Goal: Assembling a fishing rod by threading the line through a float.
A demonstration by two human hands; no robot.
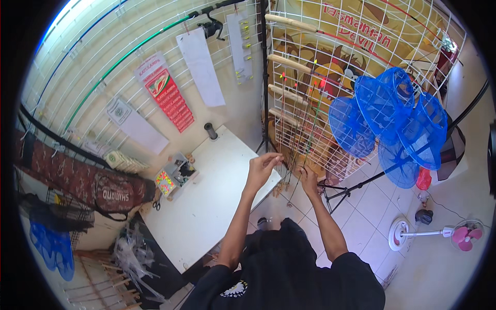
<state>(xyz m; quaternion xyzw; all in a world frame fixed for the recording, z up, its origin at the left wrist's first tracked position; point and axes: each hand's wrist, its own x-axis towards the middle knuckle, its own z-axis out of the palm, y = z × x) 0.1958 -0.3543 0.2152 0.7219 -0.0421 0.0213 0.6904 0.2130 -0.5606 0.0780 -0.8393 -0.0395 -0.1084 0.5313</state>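
My left hand (263,166) is raised over the far right corner of the white table (206,191), its fingertips drawn together in a pinch. Anything between them is too thin to make out. To its right, my right hand (308,178) has its fingers curled closed beside the white wire grid (330,168). Several thin fishing float rigs (305,139) with bright coloured tips hang on that grid, right by both hands. Whether my right fingers hold one of their lines cannot be told.
Blue mesh nets (387,121) hang at the right above a black tripod leg (343,192). On the table stand a divided box (178,174) of small coloured parts, scissors (156,204) and a dark cylinder (210,130). A camouflage rod bag (98,186) lies left; a pink fan (462,236) stands right.
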